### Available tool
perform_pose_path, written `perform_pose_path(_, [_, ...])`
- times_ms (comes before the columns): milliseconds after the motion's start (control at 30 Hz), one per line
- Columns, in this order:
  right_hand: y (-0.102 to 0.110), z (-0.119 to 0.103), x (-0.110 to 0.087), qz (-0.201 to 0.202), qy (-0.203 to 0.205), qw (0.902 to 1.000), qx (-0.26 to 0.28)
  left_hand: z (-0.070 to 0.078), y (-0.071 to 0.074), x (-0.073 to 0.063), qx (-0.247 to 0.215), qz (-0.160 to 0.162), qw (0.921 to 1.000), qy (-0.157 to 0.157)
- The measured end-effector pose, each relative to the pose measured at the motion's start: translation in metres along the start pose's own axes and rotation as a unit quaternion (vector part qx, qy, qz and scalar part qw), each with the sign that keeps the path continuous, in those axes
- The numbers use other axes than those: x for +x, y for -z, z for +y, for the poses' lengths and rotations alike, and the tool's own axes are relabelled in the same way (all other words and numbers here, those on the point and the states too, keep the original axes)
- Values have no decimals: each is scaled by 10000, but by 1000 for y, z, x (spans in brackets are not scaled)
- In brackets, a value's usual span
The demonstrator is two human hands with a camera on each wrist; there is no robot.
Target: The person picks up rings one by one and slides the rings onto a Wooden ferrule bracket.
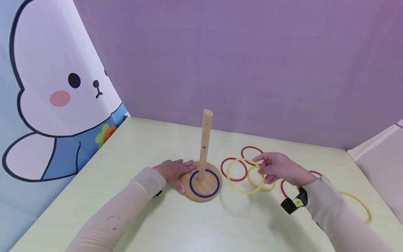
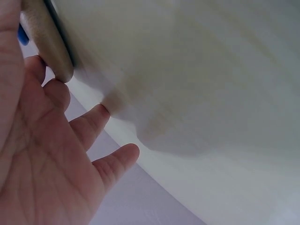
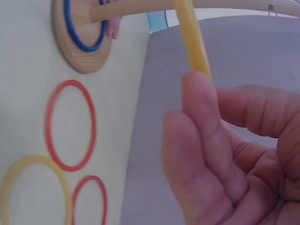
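A round wooden base [image 1: 207,187] with an upright wooden post [image 1: 206,140] stands on the table. Around the foot of the post lies a blue ring [image 1: 204,196]. My left hand [image 1: 174,172] rests at the base's left edge, fingers spread, some touching the wood; the left wrist view shows its palm [image 2: 47,140] and the base's rim [image 2: 49,42]. To the right of the post, my right hand [image 1: 280,168] pinches a yellow ring [image 3: 193,37] between thumb and fingers, holding it raised above the table. The ring is apart from the post.
Behind the held ring lie red rings [image 1: 221,168] and another yellow ring [image 1: 267,190]. A red ring [image 1: 282,189] is partly hidden by my right wrist. Farther right lies a yellow ring [image 1: 365,206]. A purple wall [image 1: 252,70] borders the table's back.
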State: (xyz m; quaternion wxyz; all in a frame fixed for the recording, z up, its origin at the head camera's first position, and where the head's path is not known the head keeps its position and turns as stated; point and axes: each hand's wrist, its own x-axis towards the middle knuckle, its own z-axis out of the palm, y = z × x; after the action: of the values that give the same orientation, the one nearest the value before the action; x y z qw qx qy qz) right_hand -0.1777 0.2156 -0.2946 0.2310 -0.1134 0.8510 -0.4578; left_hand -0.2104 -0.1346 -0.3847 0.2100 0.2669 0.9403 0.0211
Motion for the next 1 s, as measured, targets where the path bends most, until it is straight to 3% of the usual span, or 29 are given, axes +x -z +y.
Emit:
perform_pose_path(400, [19,-27,1,99,112,9995,261,1,2,2,42,39,10000,-43])
perform_pose_path(667, [28,-58,0,155,187,9983,529,-1,3,3,19,63,9999,-87])
perform_pose_path(1000, [36,-86,-4,397,408,9943,896,2,-1,1,-164,20,9998,53])
